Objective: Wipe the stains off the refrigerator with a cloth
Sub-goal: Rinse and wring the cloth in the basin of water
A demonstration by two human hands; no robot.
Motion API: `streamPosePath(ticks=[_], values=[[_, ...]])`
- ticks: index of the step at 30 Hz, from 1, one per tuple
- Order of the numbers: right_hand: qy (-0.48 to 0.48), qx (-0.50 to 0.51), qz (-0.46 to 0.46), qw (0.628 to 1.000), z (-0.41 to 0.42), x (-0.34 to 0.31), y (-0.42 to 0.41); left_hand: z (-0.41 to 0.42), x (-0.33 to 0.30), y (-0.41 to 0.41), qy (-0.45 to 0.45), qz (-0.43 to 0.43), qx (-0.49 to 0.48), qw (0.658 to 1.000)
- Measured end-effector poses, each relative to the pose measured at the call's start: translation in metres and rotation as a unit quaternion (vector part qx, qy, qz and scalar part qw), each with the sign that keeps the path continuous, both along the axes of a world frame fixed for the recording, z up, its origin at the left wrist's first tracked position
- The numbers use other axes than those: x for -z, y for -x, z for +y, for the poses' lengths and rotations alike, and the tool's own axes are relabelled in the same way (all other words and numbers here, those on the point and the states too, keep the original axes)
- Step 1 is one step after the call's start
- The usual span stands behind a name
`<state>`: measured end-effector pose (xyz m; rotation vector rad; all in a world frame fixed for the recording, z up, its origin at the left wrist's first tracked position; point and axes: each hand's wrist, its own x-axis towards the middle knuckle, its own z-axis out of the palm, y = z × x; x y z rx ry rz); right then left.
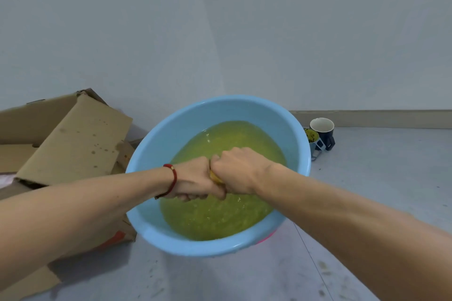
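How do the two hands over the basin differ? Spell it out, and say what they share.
The left hand wears a red string bracelet at its wrist; the right hand has a bare wrist. The left hand comes in from the cardboard side, the right hand from the mug side. Both are fisted, knuckles together, gripping a yellow cloth above the yellowish water in the blue basin.

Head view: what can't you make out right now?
- Cloth: only a yellow sliver shows between the left hand and right hand.
- Basin bottom: hidden by murky yellow-green water.
- Refrigerator: outside the head view.
- Green cup contents: too small.
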<state>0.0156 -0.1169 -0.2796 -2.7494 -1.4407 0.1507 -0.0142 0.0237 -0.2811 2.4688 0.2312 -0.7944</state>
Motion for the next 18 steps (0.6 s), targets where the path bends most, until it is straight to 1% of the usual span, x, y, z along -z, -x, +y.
streamPosePath(ticks=[1,2,3,4,5,6,7,8,9,10,11,12,15,18], values=[[-0.009,-0.004,-0.016,1.0,0.0,-0.002,0.001,0.0,-0.004,-0.001,0.017,0.043,-0.018,0.999],[-0.016,0.0,-0.013,1.0,-0.001,-0.004,0.002,0.001,-0.009,-0.003,0.014,0.056,-0.017,0.998],[-0.02,0.013,0.005,1.0,-0.001,-0.004,0.001,0.002,-0.014,-0.007,-0.025,0.031,0.005,0.999],[-0.017,0.037,0.053,0.998,-0.002,-0.004,0.0,0.003,-0.017,-0.01,-0.102,-0.022,0.053,0.993],[-0.023,0.061,0.136,0.989,-0.004,-0.003,-0.001,0.003,-0.021,-0.01,-0.196,-0.091,0.115,0.97],[-0.05,0.081,0.25,0.963,-0.008,-0.002,-0.005,0.003,-0.022,-0.009,-0.271,-0.172,0.174,0.931],[-0.099,0.093,0.376,0.917,-0.014,-0.002,-0.009,0.005,-0.022,-0.008,-0.302,-0.248,0.219,0.894],[-0.15,0.109,0.482,0.856,-0.021,-0.005,-0.015,0.01,-0.02,-0.007,-0.288,-0.312,0.25,0.87],[-0.188,0.116,0.556,0.802,-0.03,-0.009,-0.02,0.015,-0.019,-0.006,-0.252,-0.363,0.264,0.857],[-0.208,0.109,0.605,0.761,-0.04,-0.012,-0.025,0.018,-0.02,-0.006,-0.213,-0.402,0.274,0.847],[-0.218,0.094,0.638,0.732,-0.048,-0.014,-0.028,0.021,-0.021,-0.007,-0.18,-0.435,0.282,0.836],[-0.219,0.079,0.661,0.713,-0.054,-0.015,-0.03,0.021,-0.024,-0.008,-0.154,-0.471,0.297,0.816],[-0.243,0.058,0.705,0.664,-0.047,-0.012,-0.021,0.013,-0.032,-0.008,-0.13,-0.535,0.339,0.763],[-0.345,0.073,0.743,0.569,-0.03,-0.008,-0.006,0.012,-0.046,-0.014,-0.16,-0.562,0.381,0.716]])
